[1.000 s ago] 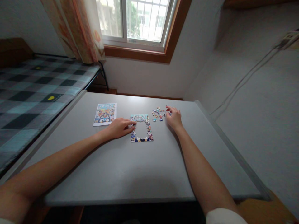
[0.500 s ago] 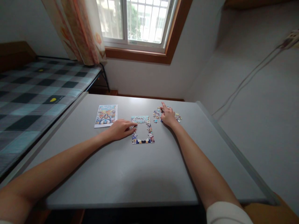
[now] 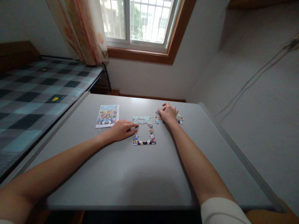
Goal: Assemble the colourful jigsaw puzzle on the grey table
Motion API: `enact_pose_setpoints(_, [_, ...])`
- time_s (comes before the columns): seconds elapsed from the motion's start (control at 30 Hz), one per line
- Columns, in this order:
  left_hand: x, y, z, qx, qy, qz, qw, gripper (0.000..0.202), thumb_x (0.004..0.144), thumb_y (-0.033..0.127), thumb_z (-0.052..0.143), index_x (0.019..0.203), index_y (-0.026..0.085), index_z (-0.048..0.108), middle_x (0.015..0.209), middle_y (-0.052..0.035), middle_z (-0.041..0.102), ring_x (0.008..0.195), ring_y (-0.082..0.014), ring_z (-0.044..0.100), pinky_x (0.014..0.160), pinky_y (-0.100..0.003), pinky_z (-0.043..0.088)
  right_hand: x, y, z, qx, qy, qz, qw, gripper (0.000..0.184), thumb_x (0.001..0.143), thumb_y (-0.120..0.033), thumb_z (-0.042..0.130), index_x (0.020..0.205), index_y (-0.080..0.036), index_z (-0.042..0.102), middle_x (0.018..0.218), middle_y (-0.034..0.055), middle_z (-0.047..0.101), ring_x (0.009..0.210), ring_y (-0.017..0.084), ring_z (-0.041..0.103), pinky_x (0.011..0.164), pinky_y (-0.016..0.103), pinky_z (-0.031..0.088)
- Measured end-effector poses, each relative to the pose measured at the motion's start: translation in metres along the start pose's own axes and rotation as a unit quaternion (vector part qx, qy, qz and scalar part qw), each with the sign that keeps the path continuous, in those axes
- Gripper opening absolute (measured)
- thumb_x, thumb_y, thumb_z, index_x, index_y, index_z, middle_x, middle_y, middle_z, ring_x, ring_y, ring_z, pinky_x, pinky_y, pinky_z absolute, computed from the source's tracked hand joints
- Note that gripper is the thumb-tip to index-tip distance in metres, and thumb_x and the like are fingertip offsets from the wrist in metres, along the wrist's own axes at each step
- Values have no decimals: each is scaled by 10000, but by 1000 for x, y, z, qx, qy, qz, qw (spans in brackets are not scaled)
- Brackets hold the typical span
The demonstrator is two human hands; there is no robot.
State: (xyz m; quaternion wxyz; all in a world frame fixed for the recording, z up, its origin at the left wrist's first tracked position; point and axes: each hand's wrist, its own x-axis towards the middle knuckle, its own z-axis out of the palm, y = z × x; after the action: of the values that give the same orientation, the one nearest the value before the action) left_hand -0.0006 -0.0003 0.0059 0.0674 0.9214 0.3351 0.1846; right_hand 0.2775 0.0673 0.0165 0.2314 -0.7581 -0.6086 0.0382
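A partly built jigsaw puzzle (image 3: 144, 142) lies flat on the grey table (image 3: 116, 174), its border joined around a bare middle. My left hand (image 3: 122, 130) rests at the puzzle's left edge, fingers stretched out and apart, fingertips touching the pieces there. Over the pile of loose puzzle pieces (image 3: 180, 119), to the right of the puzzle, is my right hand (image 3: 168, 113). Its fingers are bent down among the pieces; whether one is pinched between them is too small to make out. A printed picture sheet (image 3: 107, 115) lies left of the puzzle, behind my left hand.
A bed with a checked cover (image 3: 51, 90) stands along the table's left side. Beyond the far edge are a window (image 3: 147, 23) and a curtain (image 3: 81, 34). On the right wall hangs a cable (image 3: 249, 81).
My right hand has changed its pose over the loose pieces, its fingers now more spread and bent. My left hand stays at the puzzle's edge. The whole view has shifted slightly.
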Motion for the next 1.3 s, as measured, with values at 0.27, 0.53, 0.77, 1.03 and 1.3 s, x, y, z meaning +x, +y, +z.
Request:
enact_pose_setpoints(0.27, [0,4,-3,5,-1,-3,1000,328,954,372,498,1148,199,698,843,-44,741,726,-168,667,705,-275,480,5,-1,-5,17,-40,33,999,304,735,-234,612,1035,-239,659,958,57,737,1044,306,567,913,460,362])
enact_pose_setpoints(0.53, [1,2,-2,6,4,-3,1000,327,951,373,496,1152,210,696,845,-43,742,722,-162,665,696,-267,480,1,-2,-3,-32,-19,46,998,282,769,-451,636,894,-213,722,1070,123,701,1103,338,538,935,499,369])
enact_pose_setpoints(0.77, [-1,0,0,1,11,3,1000,322,953,377,497,1148,217,698,825,-39,737,709,-154,661,706,-268,484,4,-5,4,-38,12,52,998,265,766,-403,625,886,-193,734,1059,156,684,1089,349,528,928,531,366])
enact_pose_setpoints(1.03, [0,2,-2,2,8,0,1000,322,949,365,497,1145,210,699,820,-41,737,718,-158,663,698,-266,481,9,-2,-3,-19,-29,79,996,237,699,-293,641,898,-215,744,1052,130,692,1103,355,521,940,531,365])
enact_pose_setpoints(1.3, [0,1,-1,6,8,-1,1000,323,951,365,492,1151,214,696,828,-41,739,714,-161,664,713,-277,488,10,6,-9,-5,-51,100,994,199,673,-303,699,861,-256,744,1067,80,706,1116,332,529,965,514,359])
